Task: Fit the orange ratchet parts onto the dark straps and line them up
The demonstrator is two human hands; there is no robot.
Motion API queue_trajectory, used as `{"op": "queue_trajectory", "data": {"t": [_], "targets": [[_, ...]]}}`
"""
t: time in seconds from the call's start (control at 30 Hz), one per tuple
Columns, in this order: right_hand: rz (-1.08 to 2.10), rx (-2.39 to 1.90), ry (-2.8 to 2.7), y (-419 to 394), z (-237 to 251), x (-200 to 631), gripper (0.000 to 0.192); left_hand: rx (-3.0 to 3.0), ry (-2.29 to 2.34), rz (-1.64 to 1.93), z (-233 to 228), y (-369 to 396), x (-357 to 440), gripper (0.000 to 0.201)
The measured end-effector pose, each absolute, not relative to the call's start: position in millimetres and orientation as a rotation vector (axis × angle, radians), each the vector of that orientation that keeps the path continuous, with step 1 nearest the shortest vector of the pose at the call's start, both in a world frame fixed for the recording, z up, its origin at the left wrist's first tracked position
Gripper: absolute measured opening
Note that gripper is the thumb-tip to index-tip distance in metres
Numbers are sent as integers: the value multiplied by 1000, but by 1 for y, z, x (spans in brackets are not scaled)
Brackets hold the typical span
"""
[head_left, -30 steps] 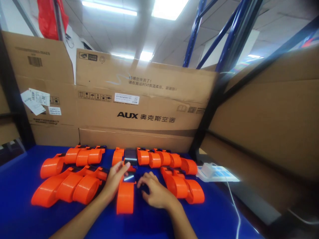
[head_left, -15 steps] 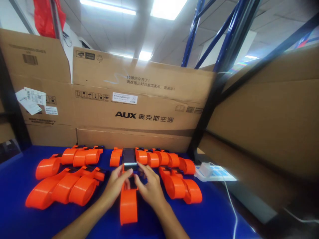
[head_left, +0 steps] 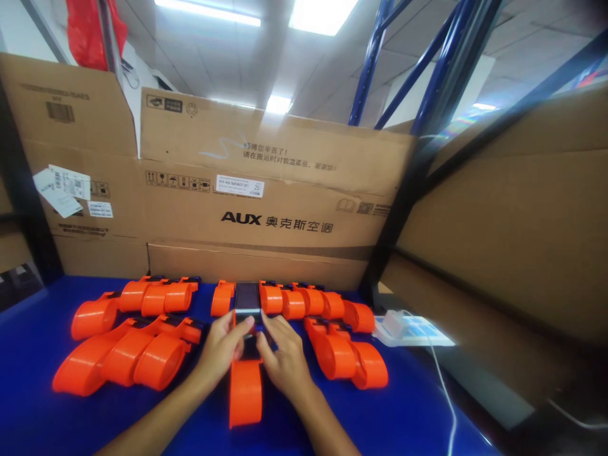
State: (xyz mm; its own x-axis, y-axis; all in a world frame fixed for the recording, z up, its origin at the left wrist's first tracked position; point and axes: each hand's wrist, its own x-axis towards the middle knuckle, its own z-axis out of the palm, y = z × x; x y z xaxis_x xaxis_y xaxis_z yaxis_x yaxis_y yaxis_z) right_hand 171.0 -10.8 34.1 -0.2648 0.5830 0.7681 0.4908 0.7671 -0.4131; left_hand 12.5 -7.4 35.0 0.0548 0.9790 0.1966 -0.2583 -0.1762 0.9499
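Observation:
Between my hands is an orange looped piece [head_left: 246,394] with a dark part at its upper end. Its broad loop hangs toward me, below my fingers. My left hand [head_left: 222,342] grips its upper part from the left, thumb on top. From the right, my right hand [head_left: 284,351] closes thumb and fingers on the same part; my fingers partly hide it. Just beyond my fingertips is a dark rectangular object [head_left: 247,296] with a silvery front edge. Whether it touches the held piece I cannot tell.
Several similar orange loops [head_left: 126,360] with dark ends lie in rows at left, and more loops [head_left: 336,351] at right, on the blue surface [head_left: 190,430]. Cardboard [head_left: 280,253] walls the back. A white adapter [head_left: 394,323] with a cable sits at right beside a black post [head_left: 387,244].
My fingers have shifted slightly around the upper part of the held orange piece. The whole view has moved a little; the other loops stay in place.

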Motion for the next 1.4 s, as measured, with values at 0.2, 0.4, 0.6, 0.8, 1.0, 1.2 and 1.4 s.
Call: {"op": "queue_trajectory", "data": {"t": [0.2, 0.4, 0.6, 0.8, 1.0, 1.2, 1.4], "targets": [[69, -773, -1953, -8, 35, 171, 38, 1217, 851, 1379, 34, -5, 11, 36], [79, -780, -1996, -9, 40, 173, 43, 1062, 853, 1409, 26, -2, 11, 34], [26, -816, -2107, -10, 43, 179, 54, 849, 793, 1399, 27, -1, 12, 37], [-80, -859, -2116, -4, 31, 178, 68, 883, 801, 1367, 29, -3, 14, 44], [-154, -865, -2103, -6, 27, 177, 62, 911, 794, 1312, 33, -5, 13, 44], [-198, -819, -2097, -7, 26, 176, 62, 905, 794, 1287, 32, -4, 11, 46], [-196, -832, -2126, -7, 25, 177, 60, 902, 809, 1275, 30, -3, 11, 47]]}}
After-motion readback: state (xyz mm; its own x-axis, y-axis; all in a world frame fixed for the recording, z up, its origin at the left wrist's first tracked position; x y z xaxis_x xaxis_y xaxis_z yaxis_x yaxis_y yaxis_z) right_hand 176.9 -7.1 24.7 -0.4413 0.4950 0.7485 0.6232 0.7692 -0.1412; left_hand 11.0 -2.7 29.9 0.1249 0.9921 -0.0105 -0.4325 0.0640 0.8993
